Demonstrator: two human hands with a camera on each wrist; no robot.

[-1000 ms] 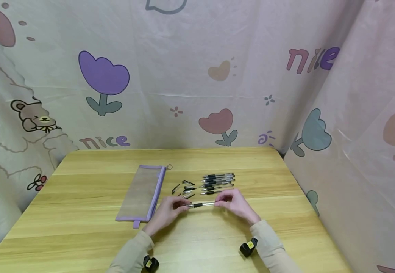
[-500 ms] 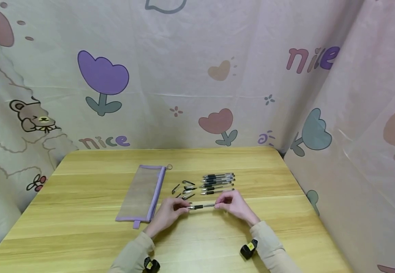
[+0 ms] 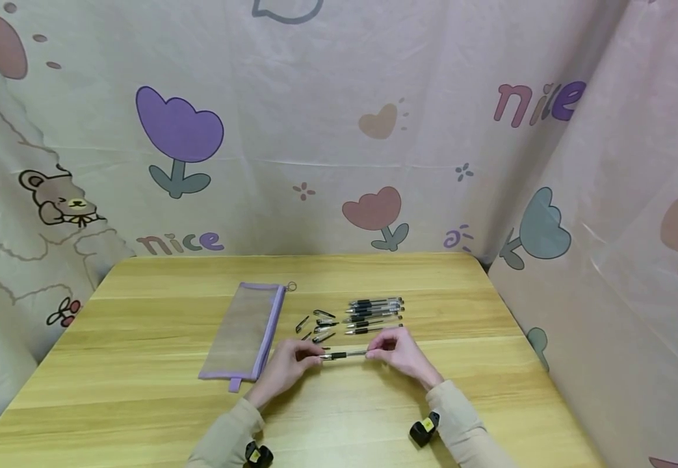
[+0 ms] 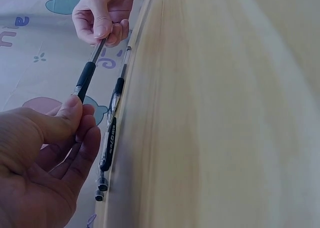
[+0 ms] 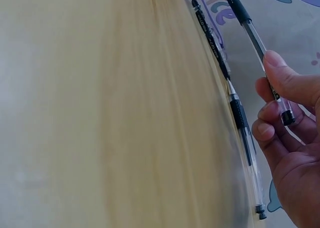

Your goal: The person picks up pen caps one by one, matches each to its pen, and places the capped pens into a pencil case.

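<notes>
Thumb and fingers of the left hand (image 3: 288, 367) pinch the writing-tip end of a single pen (image 3: 343, 355), while the right hand (image 3: 400, 351) pinches its opposite end, so both hands are grasping the same thing. The pen is raised above the wooden table (image 3: 140, 325), running crosswise between the two hands, with its black rubber grip nearer the left hand and its clear barrel reaching toward the right. In the right wrist view the black end plug sticks out past the right thumb; the very tip is hidden by the left hand, so whether it wears a cap cannot be told.

Just beyond, a bunch of other pens (image 3: 374, 314) lies on the table, roughly parallel, tips pointing left and black plugs to the right. Beside them, to the left, small black-and-clear pen caps (image 3: 322, 325) are scattered at various angles. Farther left, near the left hand, a flat mesh pouch (image 3: 242, 331) has purple edging, a zip along its right side and a metal ring (image 3: 292, 286) at its far right corner. Patterned cloth (image 3: 292, 117) with tulips and hearts hangs behind.
</notes>
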